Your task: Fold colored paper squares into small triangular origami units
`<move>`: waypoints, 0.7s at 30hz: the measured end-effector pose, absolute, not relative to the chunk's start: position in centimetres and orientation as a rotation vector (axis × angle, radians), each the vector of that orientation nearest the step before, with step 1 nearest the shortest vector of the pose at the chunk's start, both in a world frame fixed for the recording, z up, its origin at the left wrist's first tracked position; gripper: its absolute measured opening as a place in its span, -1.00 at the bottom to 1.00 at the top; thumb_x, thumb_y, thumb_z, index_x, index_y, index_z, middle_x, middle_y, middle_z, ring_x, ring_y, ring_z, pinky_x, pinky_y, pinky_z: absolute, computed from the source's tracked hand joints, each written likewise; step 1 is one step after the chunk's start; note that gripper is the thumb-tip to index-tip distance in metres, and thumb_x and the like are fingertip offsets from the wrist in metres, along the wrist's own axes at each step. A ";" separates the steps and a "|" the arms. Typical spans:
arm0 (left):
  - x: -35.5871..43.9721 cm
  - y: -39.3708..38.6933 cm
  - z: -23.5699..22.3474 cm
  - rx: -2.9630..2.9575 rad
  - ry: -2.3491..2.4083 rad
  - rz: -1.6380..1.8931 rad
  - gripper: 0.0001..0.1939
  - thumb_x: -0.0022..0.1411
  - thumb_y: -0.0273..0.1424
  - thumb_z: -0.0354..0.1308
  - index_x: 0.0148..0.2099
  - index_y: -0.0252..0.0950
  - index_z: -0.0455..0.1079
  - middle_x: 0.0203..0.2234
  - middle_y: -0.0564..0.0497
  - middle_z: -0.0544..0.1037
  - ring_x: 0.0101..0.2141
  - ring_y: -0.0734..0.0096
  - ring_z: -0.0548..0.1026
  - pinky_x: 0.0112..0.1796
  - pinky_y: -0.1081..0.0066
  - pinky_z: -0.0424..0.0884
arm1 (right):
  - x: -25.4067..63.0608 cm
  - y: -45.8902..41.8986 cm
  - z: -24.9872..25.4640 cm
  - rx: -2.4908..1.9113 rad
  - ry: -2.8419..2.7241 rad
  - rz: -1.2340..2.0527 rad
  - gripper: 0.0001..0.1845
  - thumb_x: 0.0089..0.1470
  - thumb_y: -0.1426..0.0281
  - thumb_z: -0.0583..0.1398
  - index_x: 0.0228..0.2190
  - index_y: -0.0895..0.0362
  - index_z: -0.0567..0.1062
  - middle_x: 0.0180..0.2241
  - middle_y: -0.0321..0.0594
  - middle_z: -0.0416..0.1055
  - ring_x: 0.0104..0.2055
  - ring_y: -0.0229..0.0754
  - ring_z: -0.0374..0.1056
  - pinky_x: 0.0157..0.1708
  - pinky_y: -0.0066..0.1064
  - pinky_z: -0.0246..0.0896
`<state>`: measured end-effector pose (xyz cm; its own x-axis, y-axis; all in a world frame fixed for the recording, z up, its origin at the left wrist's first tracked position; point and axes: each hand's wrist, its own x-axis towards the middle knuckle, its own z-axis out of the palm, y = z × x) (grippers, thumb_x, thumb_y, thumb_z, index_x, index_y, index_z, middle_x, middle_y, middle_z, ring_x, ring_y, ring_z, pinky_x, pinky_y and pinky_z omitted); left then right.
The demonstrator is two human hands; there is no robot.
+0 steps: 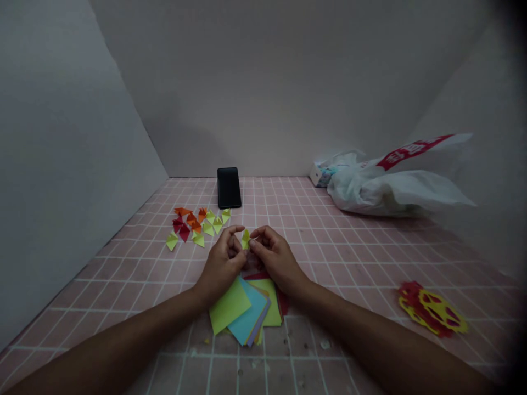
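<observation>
A small yellow folded paper piece (246,240) is held up between my two hands. My right hand (276,258) pinches its right side between thumb and index finger. My left hand (225,262) is curled at its left side, with the thumb near the lower edge; the exact contact is hard to see. Below my hands lies a fanned stack of coloured paper squares (249,312) in yellow-green, blue, purple and red. Beyond my left hand, several small folded paper pieces (193,222) in red, orange and yellow are spread on the table.
A black phone (229,187) lies near the back wall. At the back right are a white plastic bag (370,189) with red print and a small box (319,174). Red and yellow paper cut-outs (432,310) lie at the right on the pink gridded tabletop (346,258).
</observation>
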<state>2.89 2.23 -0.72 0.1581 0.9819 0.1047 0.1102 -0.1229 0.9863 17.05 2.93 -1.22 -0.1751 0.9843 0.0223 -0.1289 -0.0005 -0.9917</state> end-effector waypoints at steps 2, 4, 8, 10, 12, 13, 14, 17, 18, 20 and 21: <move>2.9 2.3 -0.8 1.407 1.102 1.082 -0.57 0.08 -0.48 0.09 0.04 -0.24 0.18 -0.54 0.20 0.28 -0.56 0.54 0.35 -0.47 0.49 0.34 | 17.2 3.0 -1.1 -1.035 -1.265 1.343 -0.85 0.03 0.30 0.18 -0.36 0.08 0.33 -0.59 -0.45 0.21 -0.64 -0.38 0.12 -0.67 -0.53 0.02; 2.9 2.3 -0.8 1.383 1.086 1.052 -0.59 0.08 -0.49 0.08 0.02 -0.24 0.19 -0.54 0.20 0.27 -0.57 0.55 0.35 -0.49 0.50 0.33 | 17.4 3.2 -1.1 -1.045 -1.279 1.315 -0.86 0.04 0.29 0.18 -0.37 0.08 0.34 -0.60 -0.44 0.19 -0.64 -0.37 0.09 -0.67 -0.53 -0.03; 3.0 2.2 -0.7 1.399 1.087 1.041 -0.60 0.05 -0.50 0.07 -0.01 -0.24 0.23 -0.54 0.20 0.26 -0.57 0.57 0.32 -0.51 0.53 0.29 | 17.4 3.4 -1.2 -1.058 -1.285 1.300 -0.85 0.02 0.29 0.20 -0.39 0.08 0.35 -0.59 -0.41 0.20 -0.59 -0.32 0.11 -0.63 -0.50 -0.01; 3.0 2.1 -0.7 1.415 1.086 1.042 -0.60 0.04 -0.50 0.07 -0.02 -0.24 0.24 -0.53 0.19 0.25 -0.56 0.57 0.30 -0.51 0.54 0.28 | 17.4 3.4 -1.3 -1.061 -1.284 1.300 -0.85 0.00 0.29 0.21 -0.40 0.08 0.35 -0.58 -0.40 0.22 -0.58 -0.31 0.12 -0.61 -0.49 0.02; 3.0 2.1 -0.8 1.442 1.097 1.042 -0.59 0.04 -0.51 0.07 -0.01 -0.23 0.24 -0.53 0.19 0.25 -0.56 0.56 0.29 -0.51 0.54 0.25 | 17.3 3.3 -1.2 -1.063 -1.284 1.296 -0.86 -0.01 0.30 0.21 -0.40 0.08 0.36 -0.56 -0.39 0.22 -0.56 -0.30 0.13 -0.58 -0.48 0.03; 3.0 2.1 -0.8 1.466 1.109 1.042 -0.58 0.04 -0.52 0.06 -0.01 -0.23 0.24 -0.53 0.19 0.24 -0.56 0.56 0.28 -0.51 0.53 0.24 | 17.3 3.3 -1.2 -1.064 -1.291 1.287 -0.86 -0.01 0.30 0.21 -0.41 0.08 0.36 -0.56 -0.38 0.23 -0.55 -0.29 0.13 -0.57 -0.47 0.04; 3.0 2.1 -0.8 1.497 1.123 1.046 -0.58 0.03 -0.53 0.06 -0.01 -0.23 0.24 -0.54 0.19 0.24 -0.56 0.56 0.27 -0.50 0.53 0.22 | 17.3 3.3 -1.0 -1.066 -1.302 1.270 -0.87 -0.01 0.30 0.20 -0.41 0.08 0.37 -0.55 -0.37 0.23 -0.53 -0.28 0.14 -0.55 -0.47 0.05; 2.8 2.1 -0.9 1.634 1.180 1.051 -0.54 0.02 -0.57 0.03 0.01 -0.21 0.24 -0.54 0.19 0.23 -0.54 0.53 0.25 -0.48 0.52 0.20 | 17.5 3.4 -0.7 -1.061 -1.375 1.162 -0.92 -0.01 0.36 0.18 -0.40 0.09 0.39 -0.49 -0.34 0.27 -0.47 -0.27 0.17 -0.48 -0.44 0.09; 2.8 2.1 -0.9 1.688 1.202 1.050 -0.53 0.02 -0.58 0.02 0.02 -0.21 0.23 -0.54 0.18 0.23 -0.53 0.52 0.25 -0.48 0.51 0.19 | 17.6 3.4 -0.6 -1.060 -1.400 1.125 -0.93 -0.01 0.40 0.17 -0.38 0.09 0.40 -0.46 -0.33 0.28 -0.45 -0.27 0.18 -0.46 -0.44 0.10; 2.6 2.0 -0.8 1.792 1.239 1.043 -0.51 0.02 -0.60 0.00 0.04 -0.21 0.22 -0.53 0.18 0.23 -0.51 0.50 0.25 -0.46 0.50 0.18 | 17.8 3.6 -0.5 -1.070 -1.439 1.088 -0.84 -0.05 0.49 0.13 -0.34 0.09 0.41 -0.43 -0.32 0.30 -0.43 -0.26 0.19 -0.44 -0.44 0.09; 2.6 2.0 -0.8 1.837 1.252 1.039 -0.51 0.02 -0.60 -0.01 0.04 -0.21 0.20 -0.53 0.18 0.23 -0.51 0.50 0.25 -0.46 0.49 0.18 | 17.8 3.6 -0.5 -1.078 -1.451 1.089 -0.78 -0.08 0.52 0.11 -0.32 0.09 0.42 -0.43 -0.31 0.31 -0.43 -0.26 0.19 -0.45 -0.44 0.09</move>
